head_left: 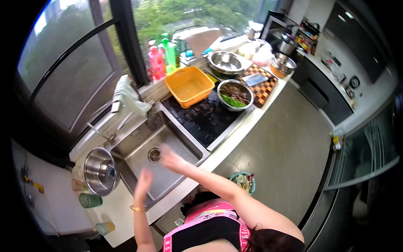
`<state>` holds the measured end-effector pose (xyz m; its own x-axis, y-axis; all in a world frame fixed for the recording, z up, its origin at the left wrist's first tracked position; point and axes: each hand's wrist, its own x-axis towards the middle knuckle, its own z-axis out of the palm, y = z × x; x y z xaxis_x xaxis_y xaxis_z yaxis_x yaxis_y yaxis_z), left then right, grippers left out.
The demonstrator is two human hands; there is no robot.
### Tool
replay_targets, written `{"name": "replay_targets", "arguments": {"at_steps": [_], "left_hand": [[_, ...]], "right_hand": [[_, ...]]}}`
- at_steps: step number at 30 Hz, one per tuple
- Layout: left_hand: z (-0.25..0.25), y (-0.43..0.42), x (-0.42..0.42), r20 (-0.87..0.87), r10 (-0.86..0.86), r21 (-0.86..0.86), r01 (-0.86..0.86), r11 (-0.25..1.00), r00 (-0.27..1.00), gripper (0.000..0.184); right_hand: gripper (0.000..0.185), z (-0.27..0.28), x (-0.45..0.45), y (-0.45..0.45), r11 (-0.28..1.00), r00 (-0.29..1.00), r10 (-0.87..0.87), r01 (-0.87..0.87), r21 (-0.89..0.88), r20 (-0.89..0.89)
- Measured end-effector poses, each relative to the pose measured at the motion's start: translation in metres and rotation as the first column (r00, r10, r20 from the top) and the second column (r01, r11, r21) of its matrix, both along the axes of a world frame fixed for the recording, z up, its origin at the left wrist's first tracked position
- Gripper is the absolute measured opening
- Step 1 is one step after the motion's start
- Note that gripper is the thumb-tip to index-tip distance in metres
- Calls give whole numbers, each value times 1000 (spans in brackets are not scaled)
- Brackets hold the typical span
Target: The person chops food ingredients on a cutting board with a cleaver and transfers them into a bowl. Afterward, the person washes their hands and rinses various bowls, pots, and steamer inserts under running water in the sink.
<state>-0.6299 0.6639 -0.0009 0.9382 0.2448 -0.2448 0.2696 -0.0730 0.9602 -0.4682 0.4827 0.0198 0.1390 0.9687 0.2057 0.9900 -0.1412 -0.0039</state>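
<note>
Over the steel sink (191,151) are both of my bare hands, apart from each other and blurred by motion. My left hand (145,182), with a gold bracelet at its wrist, hovers near the sink's front left side. To its right, my right hand (171,160) is just beside the drain (155,155). I make out nothing held in either one, but the fingers are smeared. The faucet (111,138) stands behind the basin, with a pale green cloth (130,98) hanging near it.
Left of the sink sit a steel bowl (100,172) and green glasses (90,200). On the right are a yellow basin (189,86), a steel bowl of chopped greens and dark pieces (235,95), and a cleaver (255,79) on a checkered board (264,89). A bin (247,181) stands below.
</note>
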Motion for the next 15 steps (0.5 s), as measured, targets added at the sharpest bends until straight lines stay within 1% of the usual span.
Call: {"name": "replay_targets", "arguments": {"at_steps": [1, 2, 3, 4, 5, 6, 7, 8, 9, 10, 11, 13, 15], "left_hand": [[-31, -18, -26, -4, -187, 535, 160, 830, 982, 42], [-21, -51, -35, -62, -209, 214, 217, 952, 976, 38], [-24, -84, -48, -270, -63, -372, -44, 927, 961, 34], [-39, -115, -64, -353, -82, -439, -88, 894, 932, 37], [-60, -142, -81, -434, -105, -490, -137, 861, 895, 42], [-100, -169, -100, -347, -249, -209, 184, 960, 904, 44], [-129, -198, -110, -296, -411, 120, 461, 879, 862, 47], [-139, -227, -117, -295, -524, 246, 593, 767, 799, 47], [-139, -254, -118, -362, -593, 107, 663, 741, 720, 46], [-136, -281, -118, -414, -661, -8, 723, 691, 626, 46], [-132, -308, -116, -442, -721, -96, 771, 629, 534, 46], [-125, -359, -120, -439, -821, -152, 871, 468, 364, 46], [-118, -416, -128, -416, -881, -173, 932, 318, 223, 46]], "right_hand": [[20, -28, -26, -25, 995, 966, 54, -32, 92, -254], [21, -31, -64, -62, 948, 637, -37, 266, 175, -770], [23, -29, -96, -98, 846, 350, -97, 522, 108, -932], [24, -60, -123, -135, 791, 323, -232, 612, 15, -917], [25, -61, -155, -169, 683, 341, -321, 729, 34, -884], [26, -69, -186, -201, 658, 230, -372, 749, -81, -899], [26, -81, -216, -231, 628, 121, -419, 755, -191, -900], [30, -109, -243, -258, 718, 22, -292, 666, -204, -956], [34, -139, -270, -284, 793, -109, -186, 570, -214, -977], [35, -147, -292, -314, 817, -196, -171, 519, -250, -966], [35, -155, -310, -345, 786, -252, -200, 536, -308, -947], [36, -155, -341, -413, 679, -344, -246, 606, -415, -906], [37, -156, -373, -476, 568, -404, -232, 682, -461, -885]]}}
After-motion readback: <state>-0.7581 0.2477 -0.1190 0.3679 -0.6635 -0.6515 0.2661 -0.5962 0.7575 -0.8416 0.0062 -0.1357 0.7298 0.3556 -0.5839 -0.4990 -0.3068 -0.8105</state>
